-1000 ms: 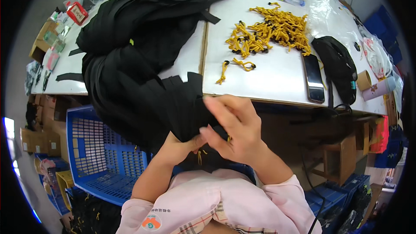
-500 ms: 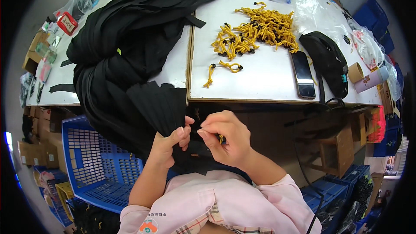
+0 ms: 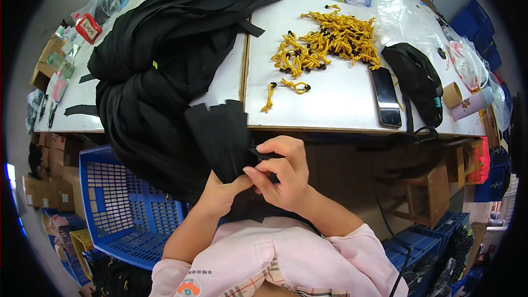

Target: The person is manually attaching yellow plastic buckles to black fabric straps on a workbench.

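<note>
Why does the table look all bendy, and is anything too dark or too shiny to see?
Head view: the fisheye lens curves the white table edge and blackens the picture's corners; the black fabric pieces swallow detail in even light; the phone screen shows slight glare; both hands, left hand and right hand, look sharp.

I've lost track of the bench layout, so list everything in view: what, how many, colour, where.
black mesh fabric piece: one, black, below the table edge, held by both hands
pile of black fabric strips: one heap, black, left table, spilling over the edge
yellow cord loops with black ends: a heap too many to count, plus two loose ones, right table
dark smartphone: one, right of the cords
black pouch: one, beside the phone
clear plastic bags: several, far right
white tables: two, side by side
blue plastic crate: one, floor, lower left
left hand: under the mesh piece
right hand: pinching its edge
</note>
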Tool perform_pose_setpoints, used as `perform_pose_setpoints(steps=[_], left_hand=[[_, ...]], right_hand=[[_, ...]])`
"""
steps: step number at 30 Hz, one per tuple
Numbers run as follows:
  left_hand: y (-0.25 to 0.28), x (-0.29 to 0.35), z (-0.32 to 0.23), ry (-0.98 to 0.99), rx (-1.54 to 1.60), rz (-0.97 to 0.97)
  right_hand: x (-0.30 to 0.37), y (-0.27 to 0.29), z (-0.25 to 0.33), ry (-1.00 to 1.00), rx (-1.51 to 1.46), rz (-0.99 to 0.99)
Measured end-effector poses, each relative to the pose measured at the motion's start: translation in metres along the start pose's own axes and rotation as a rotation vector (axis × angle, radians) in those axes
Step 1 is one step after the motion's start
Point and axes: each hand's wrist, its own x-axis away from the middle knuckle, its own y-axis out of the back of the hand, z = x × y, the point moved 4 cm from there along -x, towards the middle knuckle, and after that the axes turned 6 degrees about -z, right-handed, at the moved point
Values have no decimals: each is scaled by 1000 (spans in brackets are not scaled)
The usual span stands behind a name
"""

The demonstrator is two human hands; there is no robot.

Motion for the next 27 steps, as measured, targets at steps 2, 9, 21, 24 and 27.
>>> perform_pose_setpoints(steps=[2,9,21,24,27], left_hand=[[0,1,0,-94,11,-88],[2,4,-4,-86,56,-68],[-13,17,-31,-1125,-759,-7],[-6,13,-25,-1095,-722,-4],[17,2,1,-156,23,-345]], right_hand=[[0,-2,-1,-11,-28,24],[5,-5,-14,-871,-764,251],[33,-22,-20,-1160,-972,25],[23,-27,-25,-1191,-914,279],[-29,-22,-55,-468,87,368]])
